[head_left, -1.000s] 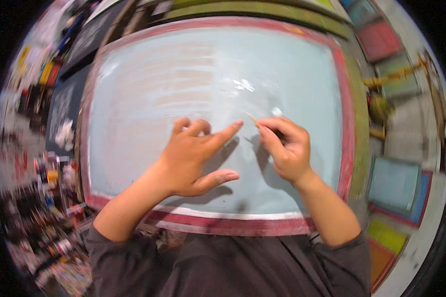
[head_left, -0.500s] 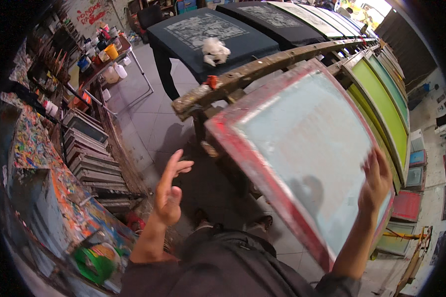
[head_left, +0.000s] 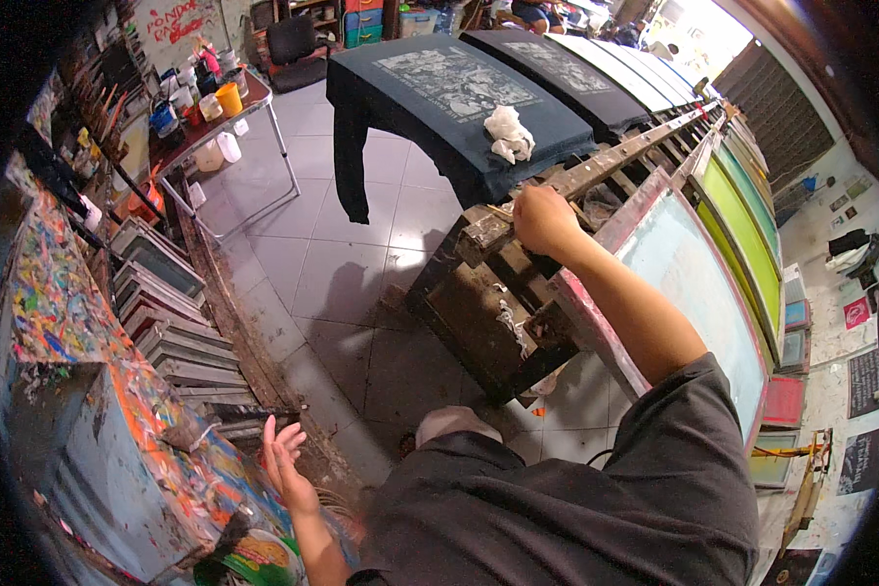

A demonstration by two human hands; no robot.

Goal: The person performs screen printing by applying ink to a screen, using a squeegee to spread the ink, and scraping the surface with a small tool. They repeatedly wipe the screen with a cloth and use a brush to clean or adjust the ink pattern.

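Right hand [head_left: 545, 223] has moved off the screen [head_left: 693, 266] to the rail [head_left: 651, 137] at centre, and the left hand [head_left: 285, 459] has dropped to the lower left. The hands are well apart: the left loosely spread, seemingly free; the right curled, its grip hidden. The screen lies right of centre, tilted, perhaps propped by the framework. Upper centre, the shirt [head_left: 557, 115] is spread, presumably to keep its print smooth, under a rag [head_left: 509, 135].
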